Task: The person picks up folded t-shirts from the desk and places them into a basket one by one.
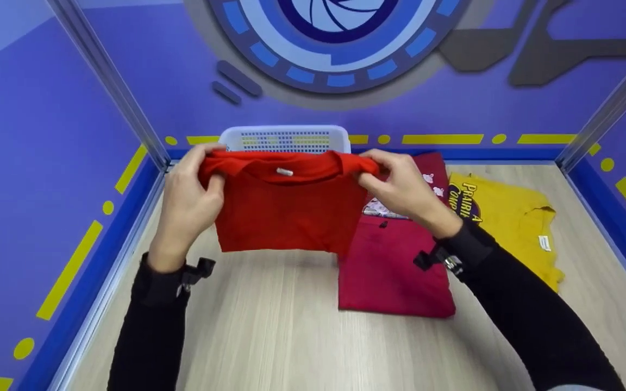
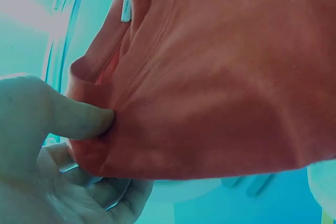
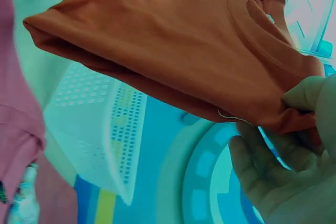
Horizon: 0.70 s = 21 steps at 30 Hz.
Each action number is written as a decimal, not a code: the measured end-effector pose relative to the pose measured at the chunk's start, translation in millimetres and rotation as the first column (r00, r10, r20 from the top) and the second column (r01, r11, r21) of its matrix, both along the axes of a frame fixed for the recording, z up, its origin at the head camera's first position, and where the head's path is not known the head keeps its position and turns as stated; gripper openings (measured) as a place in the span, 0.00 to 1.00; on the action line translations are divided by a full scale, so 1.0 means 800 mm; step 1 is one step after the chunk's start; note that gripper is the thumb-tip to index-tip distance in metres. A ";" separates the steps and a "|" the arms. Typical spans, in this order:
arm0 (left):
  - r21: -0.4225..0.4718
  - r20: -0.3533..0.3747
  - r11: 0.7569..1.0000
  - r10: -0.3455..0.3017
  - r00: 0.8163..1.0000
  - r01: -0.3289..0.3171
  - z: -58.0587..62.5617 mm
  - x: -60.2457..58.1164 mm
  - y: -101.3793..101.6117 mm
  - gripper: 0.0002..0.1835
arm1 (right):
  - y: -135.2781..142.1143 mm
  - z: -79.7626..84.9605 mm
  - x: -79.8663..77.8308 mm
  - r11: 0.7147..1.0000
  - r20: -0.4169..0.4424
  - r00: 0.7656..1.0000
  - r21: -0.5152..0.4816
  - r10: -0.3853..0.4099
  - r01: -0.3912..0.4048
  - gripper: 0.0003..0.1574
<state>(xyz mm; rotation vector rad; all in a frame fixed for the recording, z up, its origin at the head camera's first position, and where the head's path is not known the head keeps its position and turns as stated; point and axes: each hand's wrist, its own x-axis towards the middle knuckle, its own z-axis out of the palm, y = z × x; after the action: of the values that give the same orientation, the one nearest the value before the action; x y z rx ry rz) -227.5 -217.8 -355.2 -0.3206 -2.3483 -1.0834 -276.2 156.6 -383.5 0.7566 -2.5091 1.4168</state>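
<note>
A red T-shirt hangs in the air between both hands, its collar and white label at the top. My left hand pinches it by the shoulder at the left of the collar, thumb in front. On the opposite shoulder, my right hand grips the cloth between thumb and fingers. In the left wrist view the left thumb presses the red shirt beside the collar. The right wrist view shows the shirt folded into layers, with a loose thread at its edge near the fingers.
A white plastic basket stands at the back wall, partly hidden behind the shirt. To the right lie a folded crimson garment, a dark red printed one and a yellow printed T-shirt. Blue-purple panels wall in the wooden table.
</note>
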 end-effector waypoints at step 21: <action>-0.144 0.247 0.980 0.173 0.954 -0.141 -0.012 -0.154 -0.024 0.23 | -0.063 0.002 -0.137 0.951 -0.052 0.997 0.298 -0.064 0.077 0.09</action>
<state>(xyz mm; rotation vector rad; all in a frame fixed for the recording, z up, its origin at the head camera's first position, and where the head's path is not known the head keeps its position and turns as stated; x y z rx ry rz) -350.5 -236.9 -365.0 -0.0350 -2.6275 -0.9522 -385.4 106.2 -381.7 0.7261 -2.7229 0.9965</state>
